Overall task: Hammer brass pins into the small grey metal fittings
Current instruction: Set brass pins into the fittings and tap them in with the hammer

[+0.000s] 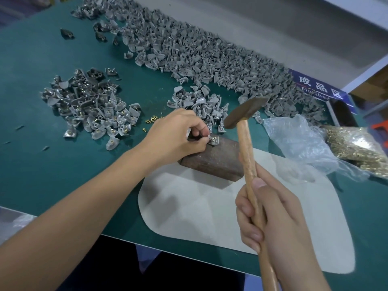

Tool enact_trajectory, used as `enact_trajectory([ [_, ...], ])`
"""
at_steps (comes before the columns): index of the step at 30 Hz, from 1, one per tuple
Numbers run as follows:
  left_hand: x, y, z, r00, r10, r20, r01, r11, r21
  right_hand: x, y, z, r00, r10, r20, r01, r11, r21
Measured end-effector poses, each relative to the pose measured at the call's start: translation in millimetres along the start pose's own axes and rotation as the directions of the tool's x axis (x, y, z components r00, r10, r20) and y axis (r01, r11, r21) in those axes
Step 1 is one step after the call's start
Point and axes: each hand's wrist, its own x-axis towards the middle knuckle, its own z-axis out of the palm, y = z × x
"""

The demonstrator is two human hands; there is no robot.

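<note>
My left hand (176,133) pinches a small grey fitting (214,140) on top of a rusty steel block (216,160). My right hand (270,213) grips the wooden handle of a hammer (244,113), whose head hangs raised just above and right of the fitting. Loose brass pins (150,120) lie on the green table left of my left hand. A pile of fittings with pins in them (90,106) sits at the left. A small heap of bare fittings (201,103) lies behind the block.
A long bank of grey fittings (189,45) runs across the back of the green table (42,164). A clear plastic bag (300,139) and a bag of brass pins (361,148) lie at the right. A grey mat (199,211) lies under the block. A blue sign (319,87) stands behind.
</note>
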Motion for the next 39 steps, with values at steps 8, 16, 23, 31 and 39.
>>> enact_trajectory([
  [8, -0.4, 0.3, -0.7, 1.000, -0.001, 0.006, 0.001, 1.000, 0.000, 0.6, -5.9, -7.1, 1.000, 0.030, -0.002, -0.030, 0.998, 0.049],
  [16, -0.6, -1.7, -1.5, 1.000, 0.015, 0.005, -0.016, 1.000, 0.005, 5.7, 8.6, 3.8, 0.996, 0.083, 0.012, -0.083, 0.996, 0.026],
  [23, -0.5, -0.8, 1.9, 1.000, 0.007, -0.020, -0.007, 1.000, 0.017, -0.3, -4.5, -1.9, 0.996, -0.087, 0.002, 0.087, 0.991, 0.101],
  [31, 0.0, -2.1, 1.2, 1.000, 0.018, -0.007, -0.018, 1.000, -0.008, 8.6, 8.6, 0.8, 0.987, 0.149, 0.051, -0.154, 0.983, 0.100],
  [39, 0.1, -1.4, 0.7, 1.000, 0.012, 0.001, -0.012, 1.000, -0.011, 7.9, 7.1, -1.6, 0.988, 0.148, 0.041, -0.152, 0.983, 0.099],
])
